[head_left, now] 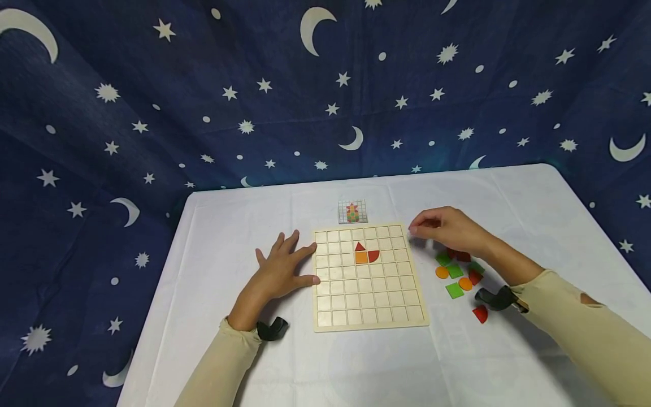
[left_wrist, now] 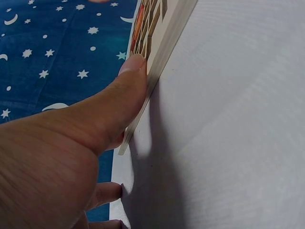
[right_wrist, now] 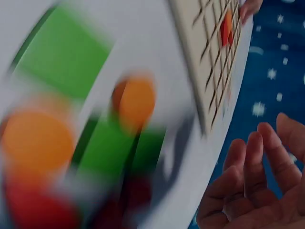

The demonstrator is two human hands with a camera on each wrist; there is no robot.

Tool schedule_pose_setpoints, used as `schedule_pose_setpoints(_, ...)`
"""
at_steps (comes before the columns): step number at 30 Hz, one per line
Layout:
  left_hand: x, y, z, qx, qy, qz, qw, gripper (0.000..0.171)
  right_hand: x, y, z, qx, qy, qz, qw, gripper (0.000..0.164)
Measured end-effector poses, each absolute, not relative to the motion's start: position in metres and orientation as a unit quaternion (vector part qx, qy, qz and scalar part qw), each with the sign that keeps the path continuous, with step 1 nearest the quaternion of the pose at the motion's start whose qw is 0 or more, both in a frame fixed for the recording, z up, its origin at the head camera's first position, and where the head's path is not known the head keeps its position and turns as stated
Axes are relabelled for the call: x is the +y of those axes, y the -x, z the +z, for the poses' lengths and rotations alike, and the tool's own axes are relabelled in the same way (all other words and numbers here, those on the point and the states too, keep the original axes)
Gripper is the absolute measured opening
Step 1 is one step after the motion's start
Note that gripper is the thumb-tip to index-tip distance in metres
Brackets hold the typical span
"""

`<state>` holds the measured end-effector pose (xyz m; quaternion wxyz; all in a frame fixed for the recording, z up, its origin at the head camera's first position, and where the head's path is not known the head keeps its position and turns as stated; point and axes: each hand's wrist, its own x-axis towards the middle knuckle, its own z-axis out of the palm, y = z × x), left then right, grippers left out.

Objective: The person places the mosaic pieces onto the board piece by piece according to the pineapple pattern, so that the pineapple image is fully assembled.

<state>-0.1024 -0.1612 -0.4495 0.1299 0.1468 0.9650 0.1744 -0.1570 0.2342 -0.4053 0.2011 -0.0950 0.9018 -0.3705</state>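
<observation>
- The head view is showing both hands and the whole gridded board (head_left: 371,285) lying on the white-covered surface (head_left: 239,226), while each wrist view is catching only part of it.
- Only the head view is clearly showing the pattern card (head_left: 352,212), which is lying just beyond the board's far edge.
- The left wrist view is revealing the thumb (left_wrist: 105,112) pressing against the board's side edge, a contact that the head view is showing only from above.
- The right wrist view is bringing the loose pieces close but blurred: green squares (head_left: 455,290) and orange discs (head_left: 442,272) are lying near the board, with red pieces (head_left: 480,314) among and beside them.
- The left hand (head_left: 277,270) is spreading its fingers, with thumb and index finger touching the board's left edge.
- The right hand (head_left: 450,229) is hovering beside the board's far right corner, its fingers bending; whether it is pinching a piece, I cannot tell.
- The board is lying between the hands, directly right of the left hand and left of the right one.
- On it, an orange square (head_left: 361,258) is sitting below a red triangle (head_left: 360,247) and left of a red quarter-circle (head_left: 373,256).
- The loose pieces are lying right of the board, partly below the right hand's wrist.
</observation>
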Motion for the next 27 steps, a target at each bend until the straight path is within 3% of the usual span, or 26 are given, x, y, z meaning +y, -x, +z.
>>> schedule_pose_setpoints(16, -0.161, 0.102, -0.449, 0.965, -0.146, 0.175, 0.132, 0.083, 0.361, 0.162, -0.408, 0.954, 0.115, -0.214, 0.174, 0.035)
schedule_pose_setpoints(27, -0.162, 0.102, -0.45, 0.965, -0.149, 0.176, 0.128, 0.083, 0.382, 0.154, -0.427, 0.95, 0.101, -0.227, 0.191, 0.035)
